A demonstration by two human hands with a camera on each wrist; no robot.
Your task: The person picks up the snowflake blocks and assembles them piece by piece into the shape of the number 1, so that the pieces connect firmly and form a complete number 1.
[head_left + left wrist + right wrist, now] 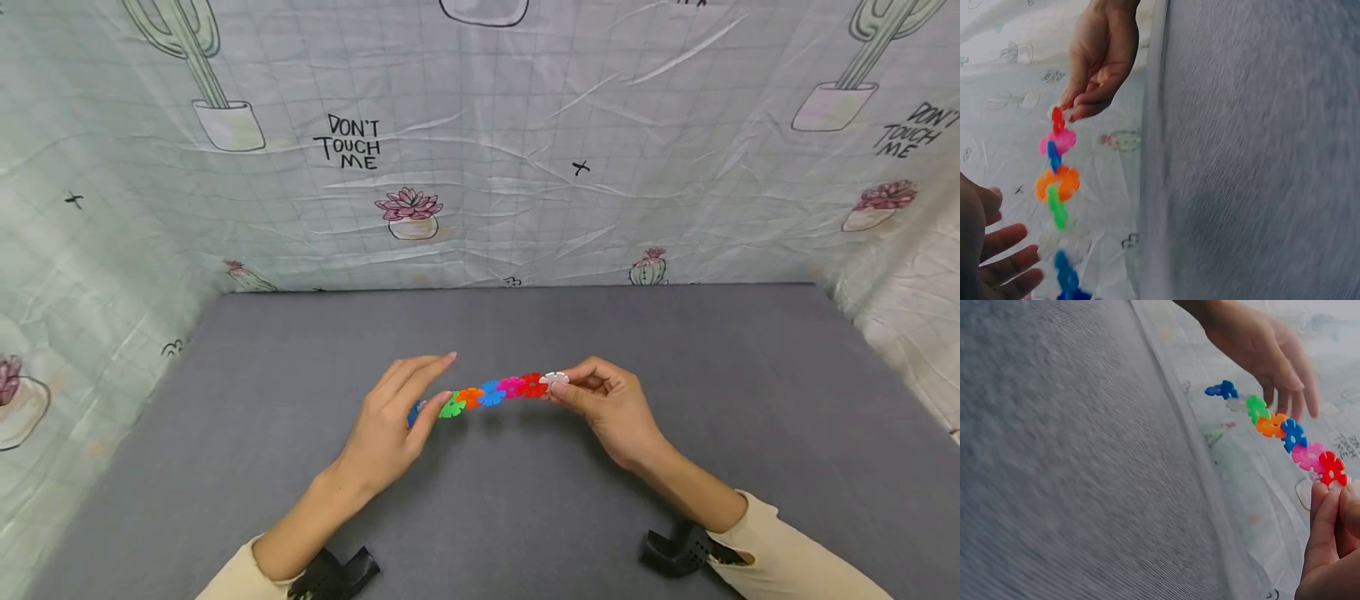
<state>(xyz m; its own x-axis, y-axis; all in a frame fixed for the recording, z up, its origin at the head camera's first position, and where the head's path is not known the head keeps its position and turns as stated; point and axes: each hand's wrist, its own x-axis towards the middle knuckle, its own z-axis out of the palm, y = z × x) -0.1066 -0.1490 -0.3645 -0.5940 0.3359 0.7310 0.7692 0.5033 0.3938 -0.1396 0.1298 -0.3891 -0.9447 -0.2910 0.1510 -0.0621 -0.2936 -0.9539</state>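
Note:
A chain of interlocking flower-shaped plastic discs (491, 393) stretches between the two hands, held above the grey table. Its colours run from white at the right through red, pink, blue, orange, green and white to blue at the left end. The right hand (618, 408) pinches the white end disc (555, 379) between thumb and fingers. Close beside the chain's left part is the left hand (386, 421), its fingers spread and apart from the discs in the right wrist view. In the left wrist view, the blue discs (1067, 275) hang near its fingertips.
The grey tabletop (495, 517) spreads under both hands. Behind it and at both sides hangs a pale cloth (495, 208) printed with cacti and lettering. Each wrist carries a black device (678, 550) near a cream sleeve (795, 554).

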